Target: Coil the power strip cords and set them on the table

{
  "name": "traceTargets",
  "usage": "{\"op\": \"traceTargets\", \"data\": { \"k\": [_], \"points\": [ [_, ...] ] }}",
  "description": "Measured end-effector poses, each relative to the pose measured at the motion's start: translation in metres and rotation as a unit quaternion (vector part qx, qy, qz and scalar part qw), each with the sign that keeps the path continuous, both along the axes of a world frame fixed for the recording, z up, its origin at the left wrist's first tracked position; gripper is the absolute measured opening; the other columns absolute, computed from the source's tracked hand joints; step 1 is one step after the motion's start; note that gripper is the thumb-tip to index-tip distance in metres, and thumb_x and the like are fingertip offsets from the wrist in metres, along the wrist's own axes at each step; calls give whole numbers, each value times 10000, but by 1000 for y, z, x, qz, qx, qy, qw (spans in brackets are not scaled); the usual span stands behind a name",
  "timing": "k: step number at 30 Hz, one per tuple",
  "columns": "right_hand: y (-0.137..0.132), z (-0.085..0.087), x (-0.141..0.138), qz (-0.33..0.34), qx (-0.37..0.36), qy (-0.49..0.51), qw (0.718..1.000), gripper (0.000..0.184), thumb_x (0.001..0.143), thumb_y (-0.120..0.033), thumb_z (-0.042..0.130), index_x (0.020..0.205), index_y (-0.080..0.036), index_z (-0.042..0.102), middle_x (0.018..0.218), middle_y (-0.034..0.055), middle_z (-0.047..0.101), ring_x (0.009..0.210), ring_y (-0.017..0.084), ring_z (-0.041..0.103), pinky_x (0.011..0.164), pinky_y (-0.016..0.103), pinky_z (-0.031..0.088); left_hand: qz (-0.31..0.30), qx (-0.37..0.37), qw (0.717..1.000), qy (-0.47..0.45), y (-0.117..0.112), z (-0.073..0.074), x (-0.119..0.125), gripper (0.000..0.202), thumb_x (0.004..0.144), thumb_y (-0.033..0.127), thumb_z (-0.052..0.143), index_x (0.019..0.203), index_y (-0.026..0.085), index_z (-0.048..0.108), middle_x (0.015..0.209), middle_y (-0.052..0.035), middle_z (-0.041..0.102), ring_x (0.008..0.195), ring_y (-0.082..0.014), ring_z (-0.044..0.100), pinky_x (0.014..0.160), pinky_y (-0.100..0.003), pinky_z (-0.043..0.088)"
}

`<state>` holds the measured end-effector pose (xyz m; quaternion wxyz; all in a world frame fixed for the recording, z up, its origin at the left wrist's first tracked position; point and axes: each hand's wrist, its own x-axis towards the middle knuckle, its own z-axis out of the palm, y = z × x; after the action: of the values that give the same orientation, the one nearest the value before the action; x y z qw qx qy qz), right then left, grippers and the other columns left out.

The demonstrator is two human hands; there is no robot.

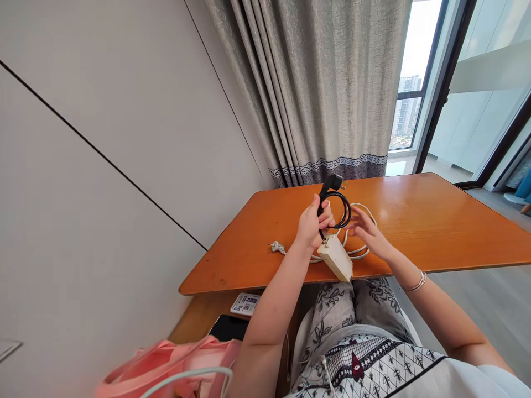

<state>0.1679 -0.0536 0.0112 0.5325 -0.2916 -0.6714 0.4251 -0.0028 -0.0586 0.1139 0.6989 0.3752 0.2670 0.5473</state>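
Observation:
My left hand (313, 222) is closed around a coiled black power cable (340, 207) above the orange table (435, 221). The cable's black plug (333, 181) sticks up beyond my fingers. A cream power adapter block (337, 257) hangs from the hand's lower side, over the table's near edge. My right hand (367, 229) is open, fingers spread, just right of the black loop and touching or nearly touching it. A white cable (360, 251) lies looped on the table under both hands, its white plug (277, 247) resting to the left.
A grey curtain (315, 88) hangs behind the table and a window with dark frames (440, 94) is at the right. A pink bag (174, 365), a black phone (229, 327) and a printed card (245, 303) lie on a lower surface at my left. The white wall (103, 166) is close on the left.

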Motion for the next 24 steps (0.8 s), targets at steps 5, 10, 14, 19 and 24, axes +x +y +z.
{"op": "traceTargets", "data": {
  "k": [5, 10, 14, 19, 24],
  "points": [
    [-35, -35, -19, 52, -48, -159, 985, 1184, 659, -505, 828, 1572, -250, 119, 1483, 195, 413, 1328, 320, 480, 1087, 515, 398, 56, -9, 997, -48, 3, -2, 2, 466, 908, 584, 562, 702, 191, 420, 457, 121, 224, 344, -27, 202, 399, -138, 346],
    [-49, -35, -36, -54, 23, -299, 952, 977, 719, -240, 681, 1531, -153, 145, 1444, 243, 445, 1228, 353, 560, 996, 508, 465, 127, 21, 990, -55, 8, -5, 0, 431, 931, 553, 545, 713, 200, 429, 457, 114, 240, 357, -43, 241, 446, -153, 394],
    [-51, -17, -23, -144, 95, -369, 913, 728, 674, -179, 574, 1367, -139, 357, 1204, 185, 598, 971, 308, 647, 838, 454, 528, 183, 55, 981, -33, 21, -13, -10, 411, 952, 526, 522, 711, 203, 442, 455, 104, 288, 372, -52, 279, 474, -161, 418],
    [-57, 28, 10, -207, 221, -395, 867, 521, 684, -193, 628, 1198, -208, 545, 1276, 156, 582, 1065, 309, 622, 875, 445, 525, 216, 44, 975, 6, 38, -28, -20, 418, 899, 544, 601, 707, 204, 450, 455, 117, 311, 364, -39, 263, 525, -167, 458],
    [-43, 59, 28, -170, 196, -187, 947, 388, 768, -364, 747, 1103, -243, 594, 1042, 58, 680, 827, 192, 662, 681, 309, 544, 107, -24, 994, 13, 43, -39, -21, 442, 870, 547, 643, 708, 200, 422, 444, 142, 236, 331, -23, 214, 476, -145, 430]
  ]
}}
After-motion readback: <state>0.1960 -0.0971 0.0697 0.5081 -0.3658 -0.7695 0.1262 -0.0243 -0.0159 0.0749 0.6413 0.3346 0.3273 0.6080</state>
